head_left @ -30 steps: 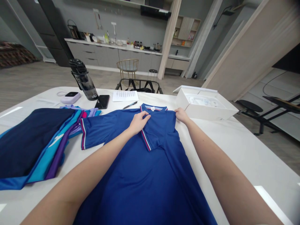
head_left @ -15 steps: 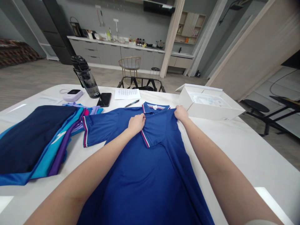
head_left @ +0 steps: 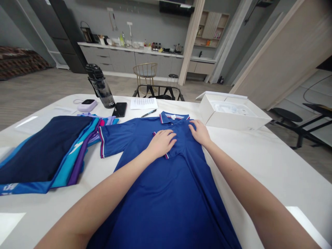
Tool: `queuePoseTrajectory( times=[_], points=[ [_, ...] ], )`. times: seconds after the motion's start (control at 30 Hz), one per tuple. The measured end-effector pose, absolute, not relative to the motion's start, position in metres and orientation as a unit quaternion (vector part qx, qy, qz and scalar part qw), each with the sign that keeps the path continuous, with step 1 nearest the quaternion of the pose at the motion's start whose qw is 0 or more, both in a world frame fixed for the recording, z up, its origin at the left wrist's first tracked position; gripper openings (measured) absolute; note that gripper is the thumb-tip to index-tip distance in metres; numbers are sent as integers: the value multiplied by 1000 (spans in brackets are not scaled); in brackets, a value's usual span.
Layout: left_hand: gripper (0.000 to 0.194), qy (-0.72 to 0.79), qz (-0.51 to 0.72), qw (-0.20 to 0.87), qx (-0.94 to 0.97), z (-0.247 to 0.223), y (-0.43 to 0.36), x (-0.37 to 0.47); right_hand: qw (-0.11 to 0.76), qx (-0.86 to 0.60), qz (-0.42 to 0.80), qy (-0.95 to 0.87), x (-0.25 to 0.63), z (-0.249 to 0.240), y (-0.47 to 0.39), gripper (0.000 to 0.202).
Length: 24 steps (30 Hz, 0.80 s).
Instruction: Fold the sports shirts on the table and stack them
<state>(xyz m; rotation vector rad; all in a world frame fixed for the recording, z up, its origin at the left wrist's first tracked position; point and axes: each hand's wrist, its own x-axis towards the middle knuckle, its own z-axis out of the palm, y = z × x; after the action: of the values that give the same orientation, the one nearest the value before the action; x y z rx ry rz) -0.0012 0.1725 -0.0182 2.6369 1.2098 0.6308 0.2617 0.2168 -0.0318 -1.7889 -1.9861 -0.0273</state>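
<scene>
A blue polo shirt (head_left: 160, 193) lies spread on the white table, its collar (head_left: 174, 118) at the far end. Its right-hand sleeve is folded inward over the chest, while the left-hand sleeve (head_left: 116, 138) stretches out sideways, with red and white stripes at the cuff. My left hand (head_left: 162, 142) rests on the folded sleeve, fingers loosely extended, partly covering the striped cuff. On the shoulder fold at the right lies my right hand (head_left: 199, 133), fingers apart and touching the fabric.
A stack of folded clothes (head_left: 44, 148) lies at the left. Behind it are a water bottle (head_left: 103, 91), a purple-white device (head_left: 87, 104) and a phone (head_left: 119, 109). A printed paper (head_left: 144, 103) and a pen (head_left: 148, 113) lie beyond the shirt. An open white box (head_left: 233, 117) stands at the right.
Both hands have loosened from pinching the shirt to lying with fingers extended on it. My left hand has moved right and slightly nearer, over the folded sleeve.
</scene>
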Motion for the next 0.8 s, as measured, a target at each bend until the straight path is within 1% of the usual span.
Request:
queuePoseTrajectory(
  times=[0.1,0.17,0.33,0.43,0.53,0.67,0.73,0.8],
  points=[
    [55,421,124,94,894,-36,154,-1,223,-595,32,-771,255,-36,176,42],
    [61,436,93,94,890,-49,146,-3,206,-583,47,-785,250,-41,147,46],
    [60,436,91,59,893,-66,141,-7,93,-614,74,-781,245,-54,89,54],
    [57,440,97,45,892,-67,141,-6,56,-642,72,-761,250,-58,68,56],
    [54,446,105,24,889,-64,138,-4,65,-663,69,-743,253,-55,48,53],
    [45,382,154,-45,910,-54,118,0,132,-640,31,-756,247,-42,7,40],
    [41,333,168,-45,927,-50,99,5,160,-617,9,-771,243,-33,-16,34],
    [37,294,169,-19,940,-48,76,13,163,-601,-4,-783,240,-24,-39,31]
  ],
)
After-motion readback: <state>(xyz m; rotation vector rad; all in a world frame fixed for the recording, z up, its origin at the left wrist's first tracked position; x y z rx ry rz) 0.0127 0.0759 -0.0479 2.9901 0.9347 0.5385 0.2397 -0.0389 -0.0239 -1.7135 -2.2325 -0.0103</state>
